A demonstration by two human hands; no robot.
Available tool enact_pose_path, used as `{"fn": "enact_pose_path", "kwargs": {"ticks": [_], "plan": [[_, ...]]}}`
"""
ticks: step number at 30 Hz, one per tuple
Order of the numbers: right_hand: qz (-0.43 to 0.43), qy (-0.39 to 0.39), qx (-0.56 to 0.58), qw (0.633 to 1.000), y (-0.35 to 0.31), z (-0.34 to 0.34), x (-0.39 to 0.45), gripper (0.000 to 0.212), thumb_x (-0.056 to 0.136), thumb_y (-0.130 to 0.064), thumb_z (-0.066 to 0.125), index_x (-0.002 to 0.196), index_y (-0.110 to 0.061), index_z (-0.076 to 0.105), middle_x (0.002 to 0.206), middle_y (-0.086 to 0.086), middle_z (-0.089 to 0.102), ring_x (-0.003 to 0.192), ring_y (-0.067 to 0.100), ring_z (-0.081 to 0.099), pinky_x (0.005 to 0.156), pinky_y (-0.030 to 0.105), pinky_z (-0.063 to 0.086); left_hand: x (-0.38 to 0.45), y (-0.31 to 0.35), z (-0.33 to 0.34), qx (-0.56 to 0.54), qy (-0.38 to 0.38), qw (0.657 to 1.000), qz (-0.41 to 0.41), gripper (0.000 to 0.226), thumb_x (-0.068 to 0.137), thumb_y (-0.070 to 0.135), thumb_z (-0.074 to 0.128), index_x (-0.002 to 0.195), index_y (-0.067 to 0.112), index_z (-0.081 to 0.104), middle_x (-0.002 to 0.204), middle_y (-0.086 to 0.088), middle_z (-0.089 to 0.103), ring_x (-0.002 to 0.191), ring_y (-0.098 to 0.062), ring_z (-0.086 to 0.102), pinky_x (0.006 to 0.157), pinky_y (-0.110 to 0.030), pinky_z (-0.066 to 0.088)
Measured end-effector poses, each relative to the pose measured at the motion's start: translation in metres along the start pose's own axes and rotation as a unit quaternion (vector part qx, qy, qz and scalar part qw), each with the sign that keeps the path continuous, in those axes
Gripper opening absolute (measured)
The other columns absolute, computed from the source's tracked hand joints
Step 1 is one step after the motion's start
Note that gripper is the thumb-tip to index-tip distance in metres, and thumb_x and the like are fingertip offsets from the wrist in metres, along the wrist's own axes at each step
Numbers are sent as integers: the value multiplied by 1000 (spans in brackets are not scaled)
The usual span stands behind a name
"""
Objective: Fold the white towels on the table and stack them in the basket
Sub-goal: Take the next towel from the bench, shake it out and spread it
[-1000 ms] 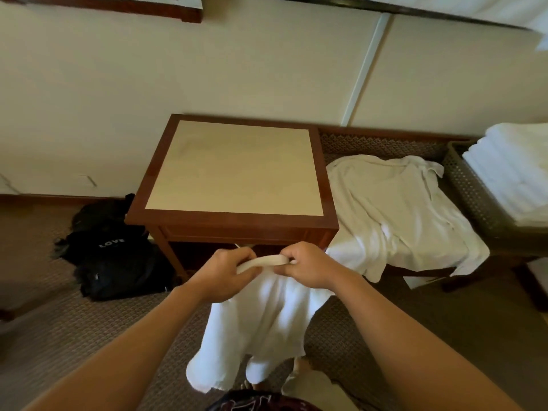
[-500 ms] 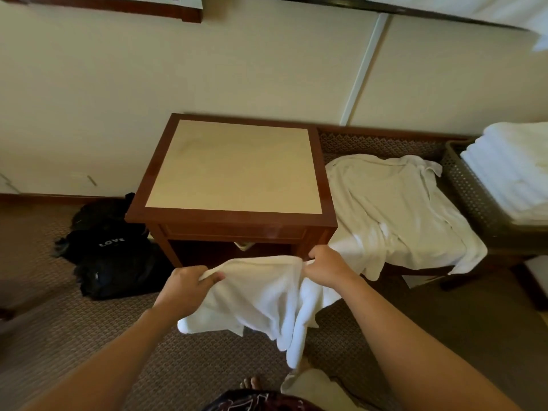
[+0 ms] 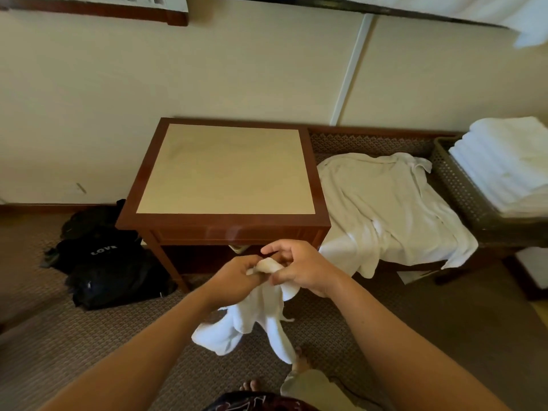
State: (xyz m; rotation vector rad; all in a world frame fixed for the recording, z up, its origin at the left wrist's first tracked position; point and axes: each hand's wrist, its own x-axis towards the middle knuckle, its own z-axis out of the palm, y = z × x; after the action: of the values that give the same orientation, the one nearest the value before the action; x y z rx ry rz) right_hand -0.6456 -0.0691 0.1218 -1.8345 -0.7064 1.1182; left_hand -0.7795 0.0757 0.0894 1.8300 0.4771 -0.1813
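Note:
A small white towel (image 3: 255, 318) hangs in front of the wooden table (image 3: 225, 170), bunched at its top edge. My left hand (image 3: 237, 278) grips that top edge, and my right hand (image 3: 299, 266) pinches it right beside the left, the two hands touching. The rest of the towel dangles down toward the carpet. A woven basket (image 3: 462, 188) at the far right holds a stack of folded white towels (image 3: 507, 164). Between table and basket a large white cloth (image 3: 391, 209) lies spread over a low bench.
A black bag (image 3: 100, 259) lies on the carpet left of the table. The wall runs close behind the table and bench. My bare feet (image 3: 301, 358) show below the towel on patterned carpet.
Half a second ago my hands held the towel stretched wide apart; now they have come together in front of the table and the towel hangs bunched below them.

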Motion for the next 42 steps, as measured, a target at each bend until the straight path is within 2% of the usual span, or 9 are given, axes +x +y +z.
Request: {"fn": "enact_pose_path", "kwargs": {"ticks": [4, 7, 13, 21, 24, 27, 33, 37, 42], "plan": [[32, 20, -129, 991, 18, -4, -4, 13, 90, -23, 78, 101, -18, 73, 84, -5, 67, 74, 9, 62, 69, 26, 49, 3, -9, -8, 48, 31, 998, -19, 7, 97, 31, 66, 96, 33, 72, 87, 7, 71, 82, -9, 65, 79, -41, 53], [11, 38, -87, 995, 25, 4, -10, 16, 98, -27, 69, 90, -14, 74, 64, -7, 53, 56, 3, 47, 56, 18, 38, 3, -13, -5, -13, 77, 996, -50, 9, 99, 26, 63, 102, 30, 71, 97, 3, 71, 92, -14, 67, 83, -37, 54], [-14, 116, -21, 993, 24, 23, 1, 33, 99, -28, 66, 91, 5, 65, 88, 30, 62, 71, 33, 58, 67, 39, 48, 5, -15, 6, -293, 252, 901, -199, 15, 101, 23, 63, 117, 24, 62, 115, -9, 64, 99, -27, 65, 90, -47, 58], [-11, 135, 34, 990, 10, 40, 7, 14, 98, -20, 67, 90, -16, 78, 91, 6, 75, 93, 27, 70, 83, 44, 59, -13, 3, 15, -471, 190, 853, -122, 38, 97, -10, 43, 121, 10, 65, 110, -24, 71, 88, -34, 73, 70, -44, 60], [19, 128, 106, 986, 16, 37, 11, 16, 99, -15, 66, 91, -18, 79, 94, 8, 76, 96, 27, 73, 87, 53, 60, -18, -2, 8, -299, 153, 939, -71, 42, 92, -6, 64, 127, 17, 65, 108, -11, 76, 94, -25, 76, 79, -43, 62], [25, 75, 114, 990, 23, 38, 11, 22, 101, -11, 61, 98, -21, 80, 99, 7, 77, 99, 25, 74, 92, 53, 59, -16, -4, 0, -97, 163, 982, -26, 23, 85, 21, 83, 105, 29, 73, 94, 4, 77, 86, -10, 74, 78, -33, 61], [9, 110, 98, 989, 27, 32, 10, 16, 96, -7, 68, 104, -17, 78, 98, 6, 77, 100, 22, 74, 89, 44, 62, -14, -22, -1, 124, 202, 964, 125, 26, 97, 18, 63, 76, 29, 54, 105, 10, 56, 94, -7, 58, 77, -17, 45], [-19, 108, 37, 993, 29, 24, 10, 13, 91, -11, 75, 99, -20, 79, 90, 6, 76, 90, 23, 74, 84, 45, 62, -11, -23, 1, 130, 145, 974, 117, 26, 98, 21, 58, 74, 21, 49, 72, 4, 54, 66, -12, 49, 60, -27, 39], [-39, 99, -10, 994, 24, 27, 11, 14, 86, -16, 82, 99, -21, 79, 89, 0, 77, 88, 17, 74, 84, 44, 62, -9, -25, 3, 132, 157, 974, 94, 20, 99, 24, 57, 82, 23, 48, 70, 4, 54, 63, -14, 49, 54, -25, 37]]}}
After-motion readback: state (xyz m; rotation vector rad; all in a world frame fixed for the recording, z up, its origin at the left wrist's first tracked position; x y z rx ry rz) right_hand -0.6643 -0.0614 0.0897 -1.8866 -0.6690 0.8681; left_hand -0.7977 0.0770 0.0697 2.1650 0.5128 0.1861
